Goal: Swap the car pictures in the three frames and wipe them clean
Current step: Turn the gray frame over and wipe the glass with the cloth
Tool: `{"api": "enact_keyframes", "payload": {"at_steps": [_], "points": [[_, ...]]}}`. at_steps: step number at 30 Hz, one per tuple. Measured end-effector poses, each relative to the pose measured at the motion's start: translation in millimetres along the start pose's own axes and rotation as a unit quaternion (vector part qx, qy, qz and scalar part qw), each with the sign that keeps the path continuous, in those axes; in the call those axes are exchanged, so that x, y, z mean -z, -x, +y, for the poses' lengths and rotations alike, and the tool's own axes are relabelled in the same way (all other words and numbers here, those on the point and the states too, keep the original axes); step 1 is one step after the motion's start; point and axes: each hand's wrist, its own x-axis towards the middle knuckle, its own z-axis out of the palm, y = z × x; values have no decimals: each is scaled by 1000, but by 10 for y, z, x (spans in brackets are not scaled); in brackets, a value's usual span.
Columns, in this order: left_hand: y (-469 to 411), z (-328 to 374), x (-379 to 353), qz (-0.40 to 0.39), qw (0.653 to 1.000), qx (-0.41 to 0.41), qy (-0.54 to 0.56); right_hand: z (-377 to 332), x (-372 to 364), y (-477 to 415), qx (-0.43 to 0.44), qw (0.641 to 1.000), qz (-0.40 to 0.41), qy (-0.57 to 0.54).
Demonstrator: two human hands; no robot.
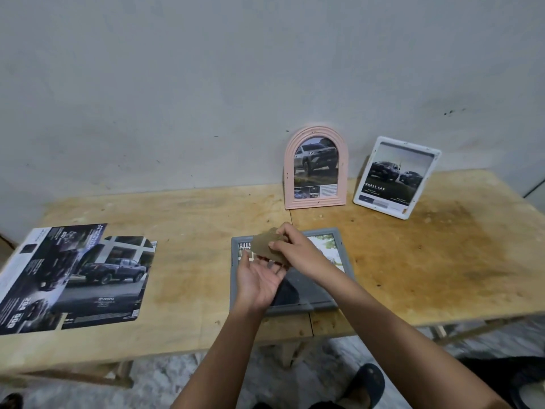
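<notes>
On the surface (191,246), loose car pictures (88,276) are laid at the left and a grey frame (306,290) in the middle. A pink frame (315,169) and a white frame (395,178) are stood by the wall (206,84). A brown cloth (267,245) is pinched by the right hand (298,249); the left hand (259,278) is held open beneath.

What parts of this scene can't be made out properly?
Head view only:
- Grey frame: its picture is mostly covered by the left hand, the right hand and the brown cloth.
- Loose car pictures: cut off by the left edge.
- Small print in the pink arched frame and the white frame: too small to read.
</notes>
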Motion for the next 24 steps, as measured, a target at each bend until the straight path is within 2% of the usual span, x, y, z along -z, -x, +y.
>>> {"api": "enact_keyframes", "payload": {"at_steps": [4,6,11,16,21,24], "points": [[-4,-27,30,39,999,19,14,24,-98,76,2,999,-16,-30],[30,-23,47,26,999,41,23,57,-133,88,-14,999,-15,-30],[64,-25,131,5,997,57,43,220,-172,69,-32,997,67,-25],[63,23,149,-2,999,42,-8,367,-137,83,-57,991,121,-26],[37,-3,201,2,997,25,-73,440,-100,120,-62,986,153,33],[46,20,227,21,996,17,-85,509,-46,155,-99,985,143,-4]]}}
